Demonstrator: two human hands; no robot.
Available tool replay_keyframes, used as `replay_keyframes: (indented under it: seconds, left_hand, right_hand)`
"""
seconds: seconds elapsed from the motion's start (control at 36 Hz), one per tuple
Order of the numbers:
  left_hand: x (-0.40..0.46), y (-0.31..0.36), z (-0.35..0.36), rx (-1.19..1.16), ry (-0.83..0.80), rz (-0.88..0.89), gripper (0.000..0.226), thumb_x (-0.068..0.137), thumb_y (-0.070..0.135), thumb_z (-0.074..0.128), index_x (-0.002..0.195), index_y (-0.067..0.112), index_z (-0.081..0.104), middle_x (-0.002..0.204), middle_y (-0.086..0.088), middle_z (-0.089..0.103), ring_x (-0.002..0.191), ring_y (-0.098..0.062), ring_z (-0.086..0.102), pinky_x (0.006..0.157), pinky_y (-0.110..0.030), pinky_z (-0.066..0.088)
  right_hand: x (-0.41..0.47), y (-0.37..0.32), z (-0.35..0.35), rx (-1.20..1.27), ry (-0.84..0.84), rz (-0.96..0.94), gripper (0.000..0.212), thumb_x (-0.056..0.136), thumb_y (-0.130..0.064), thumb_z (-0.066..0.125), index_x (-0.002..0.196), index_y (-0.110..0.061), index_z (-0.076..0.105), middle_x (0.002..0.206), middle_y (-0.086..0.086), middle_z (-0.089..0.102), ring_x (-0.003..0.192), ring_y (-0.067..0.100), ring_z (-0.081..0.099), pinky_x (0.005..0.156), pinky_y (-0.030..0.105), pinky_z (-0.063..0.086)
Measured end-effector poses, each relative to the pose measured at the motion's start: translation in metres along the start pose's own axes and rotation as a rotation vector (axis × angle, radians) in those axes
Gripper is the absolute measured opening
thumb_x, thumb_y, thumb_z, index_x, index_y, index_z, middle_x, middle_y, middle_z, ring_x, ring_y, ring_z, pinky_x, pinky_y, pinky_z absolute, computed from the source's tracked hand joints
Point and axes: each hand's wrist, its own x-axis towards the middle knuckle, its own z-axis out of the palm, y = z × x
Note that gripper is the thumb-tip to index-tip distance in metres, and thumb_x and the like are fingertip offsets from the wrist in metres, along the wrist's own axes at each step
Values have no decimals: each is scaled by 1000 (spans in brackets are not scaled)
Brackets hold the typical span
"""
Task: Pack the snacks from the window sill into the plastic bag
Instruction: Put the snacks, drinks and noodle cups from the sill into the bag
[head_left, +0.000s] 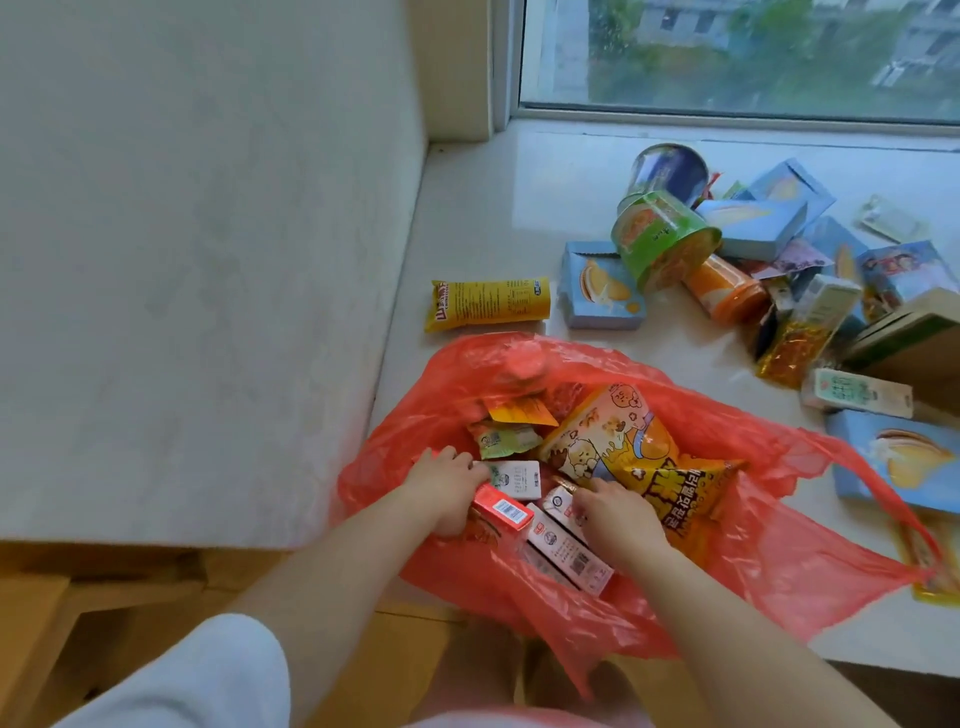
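Left hand (448, 488): inside the red translucent plastic bag (779, 551), fingers curled round a red carton (501, 512).
Right hand (618, 512): inside the bag, grip unclear.
Yellow snack packet (487, 304): just beyond the bag.
Remaining snacks: green tub (665, 239), beyond the bag.

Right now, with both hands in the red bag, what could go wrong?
1. The thin red plastic bag hangs partly over the pale window sill edge, so it might slide off as it fills.
2. The puffy yellow popcorn packet lies beside hard cartons; pushing could crush it.
3. The green round tub leans on the pile of blue boxes, so pulling one out may topple it.
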Motion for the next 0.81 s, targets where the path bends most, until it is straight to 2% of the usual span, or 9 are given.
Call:
replay_keyframes:
  seconds: [0.08,0.17,0.25,0.31,0.42,0.56,0.67,0.81]
  left_hand:
    - [2,-6,-1,-140,-59,-5,70,79,22,58,143,31,29,138,-5,37,130,-26,31,109,-43,28]
    - [4,-8,-15,-351,-24,51,70,78,25,60,142,30,33,138,-3,36,131,-23,28,107,-40,34]
    - [4,-4,-41,-588,33,135,65,78,24,66,138,29,41,136,2,46,125,-15,42,104,-33,41]
    - [5,-2,-61,-675,97,152,55,82,23,65,133,28,46,131,5,52,117,-11,50,100,-31,45]
    - [18,-2,-97,-613,283,134,43,86,23,62,128,22,54,127,4,57,114,-12,53,97,-31,45]
    - [50,-7,-113,-556,411,-22,42,84,24,58,126,23,54,126,0,55,114,-18,53,96,-36,45]
    - [71,-10,-117,-510,424,-143,48,84,27,58,131,23,50,133,-4,49,122,-23,47,102,-37,40]
    - [100,-21,-130,-479,434,-259,54,90,32,56,140,21,41,143,-6,40,132,-26,37,107,-39,33]
  right_hand:
    - [0,0,-1,30,26,4,28,95,-18,38,114,-20,58,121,1,54,112,20,50,78,31,42]
    - [4,3,-9,128,121,7,27,95,-19,38,111,-20,60,111,-3,56,104,17,51,69,27,41]
    - [10,6,-24,220,277,-2,23,95,-19,41,108,-19,60,105,-4,58,93,17,54,63,26,41]
    - [15,9,-34,305,378,7,21,93,-19,46,106,-19,62,103,-5,60,91,17,57,65,27,46]
    - [28,17,-58,385,487,27,19,91,-17,51,104,-19,63,100,-5,61,92,15,57,66,24,41]
    - [46,35,-84,449,538,23,22,89,-14,52,108,-18,63,103,-4,62,95,15,57,72,23,42]
    - [62,56,-99,484,513,51,24,90,-15,51,111,-19,61,106,-3,61,93,15,58,69,25,41]
    - [90,85,-120,436,477,43,25,90,-16,51,114,-16,59,109,0,57,103,17,54,77,31,48]
